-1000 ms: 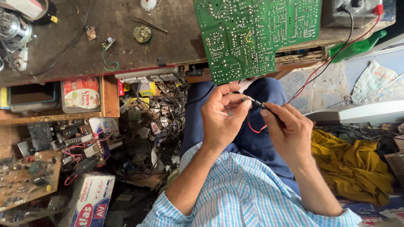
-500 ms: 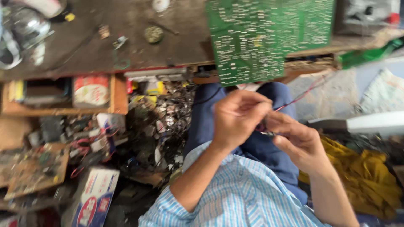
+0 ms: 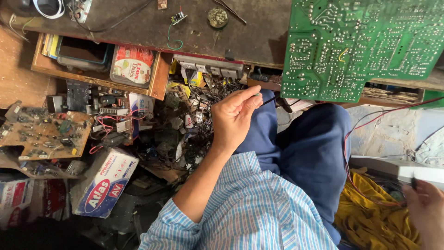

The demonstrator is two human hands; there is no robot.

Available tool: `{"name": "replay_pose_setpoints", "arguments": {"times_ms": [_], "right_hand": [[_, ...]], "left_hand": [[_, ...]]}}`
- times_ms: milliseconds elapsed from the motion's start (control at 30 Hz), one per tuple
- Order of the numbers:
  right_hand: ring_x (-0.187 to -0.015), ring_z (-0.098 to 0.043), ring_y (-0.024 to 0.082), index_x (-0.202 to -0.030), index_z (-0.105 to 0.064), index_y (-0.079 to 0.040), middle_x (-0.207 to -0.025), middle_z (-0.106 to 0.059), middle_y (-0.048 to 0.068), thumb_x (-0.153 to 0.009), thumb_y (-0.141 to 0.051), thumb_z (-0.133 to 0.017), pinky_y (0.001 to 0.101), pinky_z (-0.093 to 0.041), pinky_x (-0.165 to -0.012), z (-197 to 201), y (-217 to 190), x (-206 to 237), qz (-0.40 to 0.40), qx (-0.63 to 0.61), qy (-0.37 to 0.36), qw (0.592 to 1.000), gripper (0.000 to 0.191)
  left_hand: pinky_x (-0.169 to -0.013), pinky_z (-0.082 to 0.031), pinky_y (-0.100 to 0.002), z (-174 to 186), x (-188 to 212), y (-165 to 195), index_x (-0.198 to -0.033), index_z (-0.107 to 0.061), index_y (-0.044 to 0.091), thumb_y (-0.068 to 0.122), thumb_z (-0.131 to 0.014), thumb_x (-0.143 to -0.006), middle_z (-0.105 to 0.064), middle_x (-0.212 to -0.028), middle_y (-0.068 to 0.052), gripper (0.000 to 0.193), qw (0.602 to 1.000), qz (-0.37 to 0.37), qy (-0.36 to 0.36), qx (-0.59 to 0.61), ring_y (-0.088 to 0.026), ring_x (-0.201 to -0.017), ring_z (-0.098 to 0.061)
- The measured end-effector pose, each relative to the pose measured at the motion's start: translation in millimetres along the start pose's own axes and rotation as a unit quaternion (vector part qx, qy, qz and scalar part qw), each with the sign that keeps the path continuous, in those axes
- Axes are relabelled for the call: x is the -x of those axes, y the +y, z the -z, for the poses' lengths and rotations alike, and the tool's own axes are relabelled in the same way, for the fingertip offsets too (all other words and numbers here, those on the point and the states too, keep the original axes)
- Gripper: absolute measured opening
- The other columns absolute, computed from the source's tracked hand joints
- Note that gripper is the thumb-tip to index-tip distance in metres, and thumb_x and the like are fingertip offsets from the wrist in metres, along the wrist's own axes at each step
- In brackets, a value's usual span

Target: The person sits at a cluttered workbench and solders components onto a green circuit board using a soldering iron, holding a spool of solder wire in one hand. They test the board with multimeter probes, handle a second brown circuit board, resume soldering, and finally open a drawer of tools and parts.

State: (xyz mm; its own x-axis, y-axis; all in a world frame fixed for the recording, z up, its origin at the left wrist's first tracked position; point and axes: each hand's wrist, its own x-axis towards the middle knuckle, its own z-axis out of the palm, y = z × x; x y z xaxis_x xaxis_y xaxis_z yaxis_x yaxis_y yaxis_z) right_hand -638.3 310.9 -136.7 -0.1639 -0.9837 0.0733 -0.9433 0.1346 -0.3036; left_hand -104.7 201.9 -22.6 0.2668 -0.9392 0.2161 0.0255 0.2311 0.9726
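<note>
Pinching a thin dark probe lead (image 3: pixel 270 99) between thumb and fingertips, the left hand (image 3: pixel 233 118) hangs over the lap, just below the green circuit board (image 3: pixel 360 46) that overhangs the workbench (image 3: pixel 138 23); the right hand (image 3: pixel 428 210) sits at the lower right edge beside a yellow cloth (image 3: pixel 370 217) and red wires (image 3: pixel 351 148); whether its fingers are closed cannot be told.

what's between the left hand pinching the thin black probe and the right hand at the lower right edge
In the head view, between left hand and right hand lie the blue-trousered lap and red and black wires over yellow cloth.
</note>
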Motion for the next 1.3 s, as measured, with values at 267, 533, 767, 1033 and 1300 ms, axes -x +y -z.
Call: {"name": "replay_pose_setpoints", "arguments": {"times_ms": [267,533,767,1033,1300], "right_hand": [[-0.08,-0.056,0.016,-0.125,-0.06,0.0,-0.091,-0.06,0.007,-0.117,-0.026,-0.067,0.0285,-0.046,-0.076,49,-84,13,-0.053,-0.142,-0.008,0.988,0.029],[-0.085,-0.061,0.022,-0.125,-0.062,0.002,-0.097,-0.064,0.012,-0.111,-0.018,-0.07,0.0324,-0.049,-0.078,104,-214,9,0.056,-0.19,-0.036,0.979,0.026],[-0.089,-0.065,0.027,-0.126,-0.063,0.003,-0.102,-0.067,0.016,-0.105,-0.01,-0.073,0.0358,-0.052,-0.08,98,-353,-74,0.241,-0.241,0.013,0.94,0.026],[-0.094,-0.069,0.034,-0.126,-0.064,0.005,-0.108,-0.07,0.021,-0.099,-0.001,-0.077,0.0397,-0.056,-0.082,59,-528,-164,0.415,-0.248,0.018,0.875,0.03],[-0.09,-0.067,0.045,-0.101,-0.073,0.003,-0.102,-0.069,0.027,-0.085,-0.015,-0.081,0.0516,-0.054,-0.074,-108,-597,-270,0.363,-0.027,0.005,0.931,0.026]], "left_hand": [[-0.087,-0.064,-0.027,2,-8,7,-0.125,-0.071,0.001,0.001,-0.065,-0.104,-0.076,-0.108,-0.011,0.022,0.999,-0.018,-0.009,-0.024,-0.014,-0.095,-0.075],[-0.088,-0.064,-0.028,14,-12,5,-0.124,-0.072,0.0,0.0,-0.065,-0.104,-0.076,-0.109,-0.011,0.02,0.999,-0.025,0.008,-0.047,-0.016,-0.096,-0.075],[-0.091,-0.066,-0.029,52,-23,-17,-0.123,-0.071,0.0,0.001,-0.064,-0.105,-0.075,-0.11,-0.012,0.02,0.999,0.011,0.029,-0.007,-0.016,-0.099,-0.075],[-0.09,-0.064,-0.03,104,-19,-46,-0.123,-0.069,-0.006,0.003,-0.063,-0.103,-0.074,-0.108,-0.014,0.023,0.992,0.096,0.068,0.05,-0.016,-0.096,-0.075],[-0.09,-0.062,-0.03,149,5,-55,-0.118,-0.069,-0.008,-0.002,-0.066,-0.099,-0.075,-0.107,-0.012,0.021,0.977,0.151,0.125,0.089,-0.017,-0.096,-0.074]]}}
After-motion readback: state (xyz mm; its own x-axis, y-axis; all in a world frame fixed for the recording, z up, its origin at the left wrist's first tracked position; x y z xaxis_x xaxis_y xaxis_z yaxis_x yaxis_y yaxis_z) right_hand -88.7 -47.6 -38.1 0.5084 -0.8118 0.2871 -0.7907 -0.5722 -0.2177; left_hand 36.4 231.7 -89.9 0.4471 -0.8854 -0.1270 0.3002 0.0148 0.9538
